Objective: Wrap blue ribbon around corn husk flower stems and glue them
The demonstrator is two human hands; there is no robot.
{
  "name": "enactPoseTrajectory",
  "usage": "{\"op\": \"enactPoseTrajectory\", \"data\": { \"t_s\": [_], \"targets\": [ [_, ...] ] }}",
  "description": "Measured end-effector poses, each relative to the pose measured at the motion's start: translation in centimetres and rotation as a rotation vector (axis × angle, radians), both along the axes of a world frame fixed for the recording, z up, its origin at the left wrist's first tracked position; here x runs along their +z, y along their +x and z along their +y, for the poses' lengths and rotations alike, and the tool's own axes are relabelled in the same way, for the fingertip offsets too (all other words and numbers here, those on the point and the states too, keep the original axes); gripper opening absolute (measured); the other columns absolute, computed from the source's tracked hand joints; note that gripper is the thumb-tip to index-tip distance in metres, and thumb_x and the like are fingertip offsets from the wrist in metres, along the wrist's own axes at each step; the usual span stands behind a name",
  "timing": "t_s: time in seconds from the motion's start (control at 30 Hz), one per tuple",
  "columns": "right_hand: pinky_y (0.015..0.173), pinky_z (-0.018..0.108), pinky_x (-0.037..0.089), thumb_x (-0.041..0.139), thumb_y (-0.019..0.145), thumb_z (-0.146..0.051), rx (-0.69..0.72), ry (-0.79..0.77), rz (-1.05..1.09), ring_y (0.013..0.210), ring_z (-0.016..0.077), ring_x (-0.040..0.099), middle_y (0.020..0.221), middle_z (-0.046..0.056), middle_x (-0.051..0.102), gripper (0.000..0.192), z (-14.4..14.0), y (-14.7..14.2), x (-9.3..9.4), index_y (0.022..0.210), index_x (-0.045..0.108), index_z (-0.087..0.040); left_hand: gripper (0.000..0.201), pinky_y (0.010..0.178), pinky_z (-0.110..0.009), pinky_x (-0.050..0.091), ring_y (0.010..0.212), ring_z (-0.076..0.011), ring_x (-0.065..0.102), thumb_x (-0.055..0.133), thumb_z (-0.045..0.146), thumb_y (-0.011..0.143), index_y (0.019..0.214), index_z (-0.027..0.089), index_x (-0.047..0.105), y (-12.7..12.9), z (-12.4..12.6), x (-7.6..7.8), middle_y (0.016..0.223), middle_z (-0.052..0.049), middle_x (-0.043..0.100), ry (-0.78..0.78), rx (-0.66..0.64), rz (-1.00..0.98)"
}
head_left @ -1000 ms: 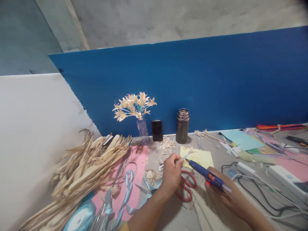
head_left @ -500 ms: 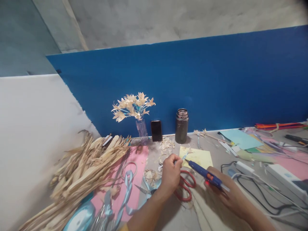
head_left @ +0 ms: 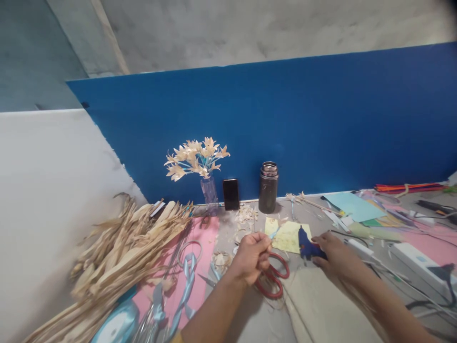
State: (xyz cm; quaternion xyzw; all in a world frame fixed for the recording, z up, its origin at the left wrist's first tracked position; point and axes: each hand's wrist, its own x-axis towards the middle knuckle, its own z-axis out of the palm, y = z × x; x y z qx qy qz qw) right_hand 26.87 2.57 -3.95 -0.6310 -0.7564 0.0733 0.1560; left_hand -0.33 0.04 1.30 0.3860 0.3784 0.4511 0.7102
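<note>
My left hand (head_left: 252, 255) is closed in a pinch around a small husk flower stem (head_left: 274, 233) wrapped in light-blue ribbon, its pale tip above the yellow paper (head_left: 291, 240). My right hand (head_left: 333, 255) grips the handle end of a blue glue gun (head_left: 307, 245). The gun's nozzle points away from me over the right edge of that paper. Red-handled scissors (head_left: 280, 281) lie just right of my left wrist, their blades partly hidden under it. A folded beige cloth (head_left: 321, 300) lies below the glue gun.
Dried corn husks (head_left: 132, 243) and a blue ribbon roll (head_left: 119, 324) lie at left near pink paper (head_left: 210, 233). A vase (head_left: 210, 195) of husk flowers, a phone (head_left: 231, 194) and a bottle (head_left: 268, 188) stand along the blue board. Cables and a power strip (head_left: 421, 264) lie at right.
My right hand has swung the glue gun away from the stem to the right and turned its nozzle forward. My left hand still pinches the stem, slightly lower and to the left.
</note>
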Motion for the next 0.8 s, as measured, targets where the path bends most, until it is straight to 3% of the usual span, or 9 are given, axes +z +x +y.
{"op": "enactPoseTrajectory", "data": {
  "t_s": [0.1,0.17,0.27,0.37,0.5,0.7,0.8],
  "targets": [
    [0.091,0.044,0.045,0.058,0.083,-0.034,0.06,-0.018,0.212,0.105,0.033,0.061,0.115,0.016,0.067,0.032,-0.9,-0.9,1.1,0.107,0.074,-0.02,0.049,0.039,-0.015,0.01,0.041,0.0009,0.018,0.088,0.043,0.058,0.067,0.017,0.047,-0.3,-0.4,0.4,0.058,0.006,0.048,-0.059,-0.11,-0.094],
    [0.088,0.041,0.046,0.056,0.089,-0.046,0.109,-0.122,0.621,0.102,0.0305,0.062,0.111,0.012,0.07,0.033,-2.0,-2.5,2.0,0.099,0.077,-0.023,0.046,0.039,-0.015,0.008,0.041,0.0013,0.017,0.088,0.037,0.061,0.068,0.016,0.048,-0.4,-0.6,0.4,0.058,0.006,0.049,-0.103,-0.188,-0.184],
    [0.078,0.038,0.047,0.073,0.077,-0.055,0.094,-0.291,1.164,0.089,0.0267,0.061,0.101,0.01,0.072,0.04,-3.5,-5.6,3.0,0.1,0.079,-0.023,0.039,0.039,-0.014,0.007,0.041,0.0015,0.016,0.086,0.028,0.068,0.068,0.014,0.049,-0.4,-0.9,0.2,0.06,0.005,0.051,-0.159,-0.298,-0.29],
    [0.07,0.034,0.044,0.085,0.064,-0.055,0.104,-0.39,1.469,0.075,0.0203,0.056,0.087,0.007,0.069,0.05,-4.3,-7.9,3.5,0.1,0.079,-0.02,0.033,0.039,-0.016,0.007,0.041,0.0011,0.015,0.083,0.025,0.071,0.069,0.013,0.052,-0.4,-1.2,-0.1,0.06,0.005,0.05,-0.184,-0.367,-0.309],
    [0.066,0.031,0.042,0.089,0.06,-0.051,0.143,-0.456,1.636,0.068,0.0165,0.052,0.075,0.004,0.064,0.042,-4.7,-8.8,4.1,0.084,0.079,-0.018,0.031,0.04,-0.017,0.007,0.04,0.0013,0.016,0.081,0.022,0.072,0.07,0.013,0.052,-0.4,-1.4,-0.1,0.06,0.004,0.051,-0.206,-0.432,-0.315],
    [0.061,0.028,0.043,0.091,0.06,-0.043,0.166,-0.419,1.716,0.066,0.0136,0.049,0.084,0.003,0.059,0.034,-5.2,-9.1,4.6,0.063,0.069,-0.017,0.035,0.041,-0.018,0.007,0.04,0.0023,0.019,0.084,0.027,0.069,0.067,0.012,0.052,-0.3,-1.8,0.4,0.061,0.003,0.051,-0.212,-0.496,-0.285],
    [0.061,0.027,0.044,0.092,0.059,-0.043,0.151,-0.419,1.739,0.066,0.0133,0.048,0.08,0.001,0.054,0.036,-5.5,-9.4,4.8,0.065,0.068,-0.017,0.036,0.04,-0.018,0.009,0.038,0.0019,0.022,0.084,0.033,0.07,0.067,0.013,0.054,0.1,-2.3,0.4,0.064,0.002,0.055,-0.156,-0.457,-0.231]
  ]
}}
